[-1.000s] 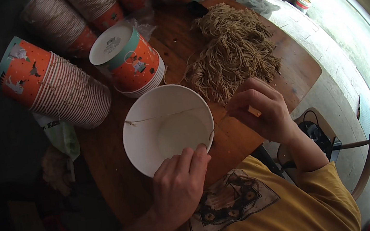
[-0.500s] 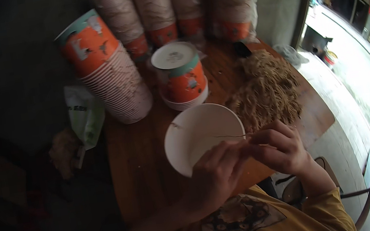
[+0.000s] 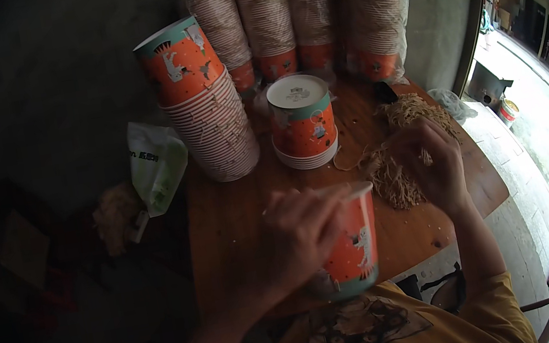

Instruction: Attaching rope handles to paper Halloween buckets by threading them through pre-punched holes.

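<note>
An orange paper bucket (image 3: 356, 248) with a teal base band and printed figures is at the table's near edge, close to my body. My left hand (image 3: 309, 227) is closed over its rim, blurred and hiding much of the opening. My right hand (image 3: 436, 162) is over a pile of tan twine strands (image 3: 396, 184), its fingertips pinched together at the pile's left side. A thin curled strand (image 3: 346, 163) runs from near those fingertips toward the inverted bucket stack (image 3: 303, 126), which stands base up just beyond.
A tall leaning stack of buckets (image 3: 212, 124) stands at the left. Several plastic-wrapped stacks (image 3: 313, 12) line the back wall. A white-green bag (image 3: 157, 165) hangs by the left table edge. Clear plastic (image 3: 452, 104) lies at the right of the wooden table (image 3: 227, 237).
My hands have come apart; the right moved up onto the twine pile. The bucket has turned, so its printed side shows rather than its white inside. The whole view has shifted.
</note>
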Demonstrator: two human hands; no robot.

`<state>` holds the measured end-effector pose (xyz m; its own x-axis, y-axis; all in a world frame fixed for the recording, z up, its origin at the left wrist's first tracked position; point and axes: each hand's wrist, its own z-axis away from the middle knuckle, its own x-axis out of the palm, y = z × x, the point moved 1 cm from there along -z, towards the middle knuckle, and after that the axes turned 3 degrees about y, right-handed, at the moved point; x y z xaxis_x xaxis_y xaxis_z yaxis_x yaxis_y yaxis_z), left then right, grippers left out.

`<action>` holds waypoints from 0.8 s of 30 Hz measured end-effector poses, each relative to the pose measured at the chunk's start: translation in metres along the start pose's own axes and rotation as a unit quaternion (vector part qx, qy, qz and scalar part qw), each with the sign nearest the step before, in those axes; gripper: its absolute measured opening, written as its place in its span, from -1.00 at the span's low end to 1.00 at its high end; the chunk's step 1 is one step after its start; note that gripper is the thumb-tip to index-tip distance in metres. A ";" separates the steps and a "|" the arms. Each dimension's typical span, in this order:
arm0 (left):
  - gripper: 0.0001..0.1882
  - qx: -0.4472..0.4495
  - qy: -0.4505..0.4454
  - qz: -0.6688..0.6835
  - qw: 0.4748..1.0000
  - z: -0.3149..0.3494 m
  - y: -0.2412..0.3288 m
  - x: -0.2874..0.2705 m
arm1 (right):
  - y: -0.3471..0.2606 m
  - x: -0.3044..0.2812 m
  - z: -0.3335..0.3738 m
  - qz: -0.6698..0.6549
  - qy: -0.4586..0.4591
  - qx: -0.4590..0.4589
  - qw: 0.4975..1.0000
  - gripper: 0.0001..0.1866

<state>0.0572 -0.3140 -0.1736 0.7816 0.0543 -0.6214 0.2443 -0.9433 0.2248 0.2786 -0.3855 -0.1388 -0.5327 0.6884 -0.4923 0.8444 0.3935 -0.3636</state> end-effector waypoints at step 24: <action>-0.45 -0.283 0.300 0.443 0.796 -0.185 -0.312 -0.136 | 0.015 0.212 -0.276 -0.454 -0.097 -0.013 0.886 -0.13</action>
<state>-0.0193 0.0333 -0.0203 0.8830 -0.2442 0.4008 -0.4685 -0.4093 0.7829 0.1938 -0.0653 -0.0303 -0.9904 -0.0349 -0.1338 0.0632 0.7463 -0.6626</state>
